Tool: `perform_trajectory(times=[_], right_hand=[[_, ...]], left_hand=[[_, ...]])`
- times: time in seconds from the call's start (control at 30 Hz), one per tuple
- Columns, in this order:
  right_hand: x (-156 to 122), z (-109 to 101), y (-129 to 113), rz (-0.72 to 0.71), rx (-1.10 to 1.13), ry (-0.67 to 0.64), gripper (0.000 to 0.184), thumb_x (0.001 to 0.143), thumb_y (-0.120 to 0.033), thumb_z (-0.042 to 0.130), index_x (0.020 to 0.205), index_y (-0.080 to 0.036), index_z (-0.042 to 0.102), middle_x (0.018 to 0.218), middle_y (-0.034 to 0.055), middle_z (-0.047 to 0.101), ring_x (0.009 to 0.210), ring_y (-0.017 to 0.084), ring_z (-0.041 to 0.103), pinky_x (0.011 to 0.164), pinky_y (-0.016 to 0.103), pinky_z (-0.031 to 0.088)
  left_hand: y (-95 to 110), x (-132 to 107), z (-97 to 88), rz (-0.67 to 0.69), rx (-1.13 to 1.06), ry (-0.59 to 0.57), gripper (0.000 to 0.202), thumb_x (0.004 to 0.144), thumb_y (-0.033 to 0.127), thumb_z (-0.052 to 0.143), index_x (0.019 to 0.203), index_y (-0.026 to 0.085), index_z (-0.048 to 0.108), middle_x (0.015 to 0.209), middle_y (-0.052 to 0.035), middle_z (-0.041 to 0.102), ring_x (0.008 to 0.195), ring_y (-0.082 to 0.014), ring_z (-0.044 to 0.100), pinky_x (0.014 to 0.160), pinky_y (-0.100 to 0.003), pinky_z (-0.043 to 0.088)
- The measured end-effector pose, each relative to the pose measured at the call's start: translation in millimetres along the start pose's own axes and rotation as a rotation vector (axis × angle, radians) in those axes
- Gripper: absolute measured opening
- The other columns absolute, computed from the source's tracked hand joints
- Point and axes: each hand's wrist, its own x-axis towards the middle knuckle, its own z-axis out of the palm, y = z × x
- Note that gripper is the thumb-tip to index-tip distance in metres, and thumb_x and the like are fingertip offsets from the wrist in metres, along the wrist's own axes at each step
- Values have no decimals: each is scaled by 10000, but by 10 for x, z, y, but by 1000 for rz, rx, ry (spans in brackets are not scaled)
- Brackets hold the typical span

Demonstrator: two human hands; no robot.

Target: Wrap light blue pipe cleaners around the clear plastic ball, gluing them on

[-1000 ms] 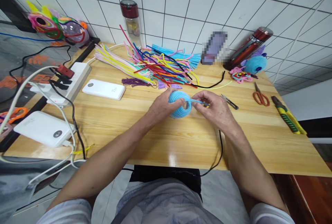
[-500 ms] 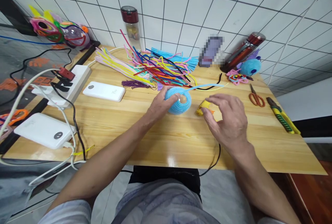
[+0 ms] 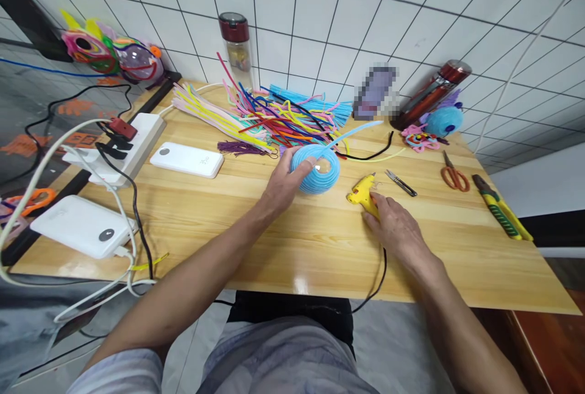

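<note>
My left hand (image 3: 284,182) grips a light blue ball (image 3: 316,168) wound from pipe cleaner, resting on the wooden table (image 3: 274,235); a loose blue tail (image 3: 356,132) sticks up to the right from the ball. My right hand (image 3: 397,227) is closed on the handle of a yellow glue gun (image 3: 363,193) lying on the table, its black cord (image 3: 379,272) running off the near edge. Small black snips (image 3: 401,182) lie just beyond the gun.
A heap of coloured pipe cleaners (image 3: 274,117) lies at the back with two red-capped bottles (image 3: 235,47) (image 3: 432,95). Orange scissors (image 3: 454,175) and a yellow-green knife (image 3: 503,214) lie right. Two white power banks (image 3: 187,159) (image 3: 77,226), a power strip (image 3: 132,144) and cables fill the left.
My right hand let go of the blue pipe cleaner tail, dropped to the table and closed on the yellow glue gun. The left hand kept hold of the ball.
</note>
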Motion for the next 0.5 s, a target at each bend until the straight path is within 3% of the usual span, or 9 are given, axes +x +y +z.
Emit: perform_trajectory(times=[0.13,0.23,0.37,0.5], right_hand=[[16,82,93,94,125,55,524,925,-192,547,1442,-144,621,1191,212,771,1036,353,743,846,448,576],[-38,44,196,120,370,149,517,895,-238,570,1404,-205,651,1251,164,762,1055,345,742,869,475,598],[-145,-199,159,67,855,346,387,927,-400,692,1288,-260,709,1087,80,766,900,283,718,780,439,607],[-167,-482,-141,-53,1177,260,421,978,-467,690,1351,-271,696,1287,131,736,925,264,725,785,435,617]], left_hand=[[-10,7,10,4,17,8,498,966,534,622,1335,201,595,1356,-98,720,1233,-247,672,1089,-391,533],[-14,8,17,21,27,43,511,958,524,631,1348,197,584,1365,-104,710,1257,-255,665,1100,-398,533],[-23,-3,22,52,47,86,531,963,511,641,1389,204,559,1407,-116,679,1299,-267,648,1152,-422,511],[-4,-30,22,76,81,115,530,976,499,627,1408,206,535,1440,-120,658,1318,-267,634,1174,-424,497]])
